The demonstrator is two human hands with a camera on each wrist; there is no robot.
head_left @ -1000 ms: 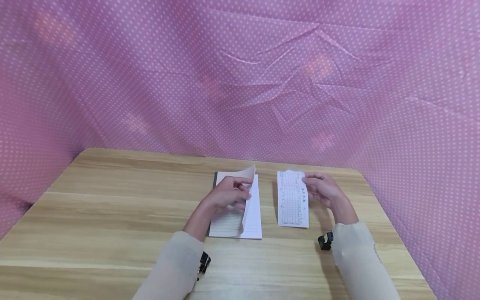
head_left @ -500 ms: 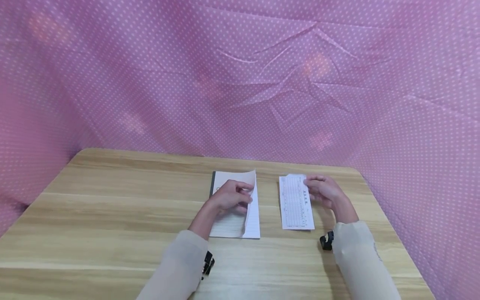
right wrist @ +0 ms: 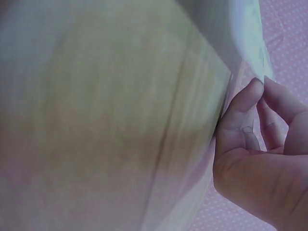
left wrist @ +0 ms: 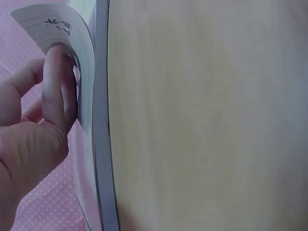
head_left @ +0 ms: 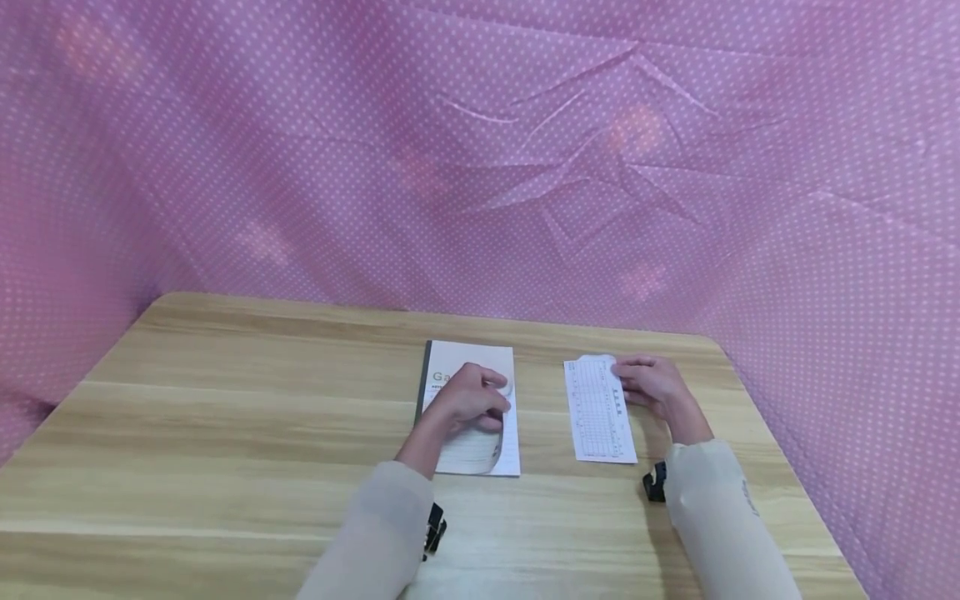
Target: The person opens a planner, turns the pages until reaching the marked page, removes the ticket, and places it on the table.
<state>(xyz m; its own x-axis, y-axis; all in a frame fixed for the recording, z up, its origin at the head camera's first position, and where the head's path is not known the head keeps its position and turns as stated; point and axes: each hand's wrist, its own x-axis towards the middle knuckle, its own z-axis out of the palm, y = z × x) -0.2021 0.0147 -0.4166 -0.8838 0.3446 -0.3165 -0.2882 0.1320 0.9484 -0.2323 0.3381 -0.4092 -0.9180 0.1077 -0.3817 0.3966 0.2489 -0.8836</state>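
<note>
A white A5-size notebook with a dark spine lies on the table, its front cover bent up along the right side. My left hand pinches that curled cover near its right edge; lined pages show beneath. In the left wrist view the cover bends over my fingertips, with "A5" lettering visible. To the right, my right hand pinches a printed form slip by its upper right edge. Another white paper edge peeks out behind the slip's top. In the right wrist view, thumb and forefinger meet on the slip.
The wood-grain table has rounded far corners. Behind it and at both sides hangs a pink polka-dot cloth. Black wrist cameras sit on both sleeves, the right camera close above the tabletop.
The notebook's cover has come down from standing raised to lying mostly flat, showing its printed title. My left hand has shifted slightly right. The slip in my right hand has moved slightly right and nearer.
</note>
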